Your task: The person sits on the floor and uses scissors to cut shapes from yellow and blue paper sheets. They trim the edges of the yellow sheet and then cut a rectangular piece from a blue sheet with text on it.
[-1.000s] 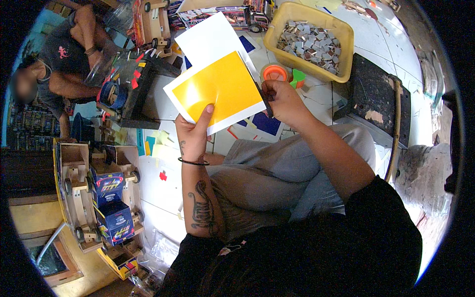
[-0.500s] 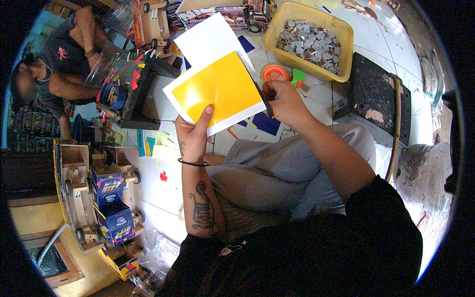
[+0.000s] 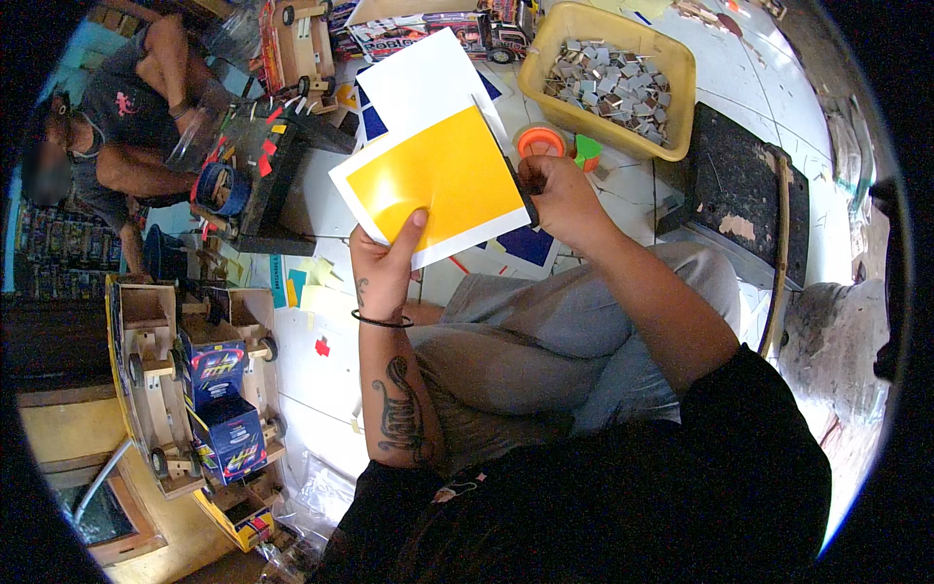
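My left hand (image 3: pixel 387 265) pinches a yellow sheet with a white border (image 3: pixel 440 170), its thumb on top and the other fingers hidden beneath. The sheet is tilted and bulges slightly near the thumb. Behind its far edge a plain white sheet (image 3: pixel 420 80) sticks out; whether the two are joined I cannot tell. At the yellow sheet's right edge my right hand (image 3: pixel 572 202) is closed around a slim dark tool (image 3: pixel 528 201), partly covered by the fingers. Its kind is unclear. Just beyond that hand lie an orange ring (image 3: pixel 541 142) and a green piece (image 3: pixel 587 149).
A yellow tub (image 3: pixel 678 127) of small grey pieces stands far right, with a dark board (image 3: pixel 744 185) nearer. Wooden toy trucks (image 3: pixel 153 380) stand at the left. Another person (image 3: pixel 126 117) sits far left behind a black stand (image 3: pixel 277 219). Blue sheets (image 3: pixel 525 241) lie on the tiled floor.
The yellow sheet and the white sheet have shifted slightly to the right, along with my left hand. My right hand stays at the sheet's edge, with the dark tool still in it.
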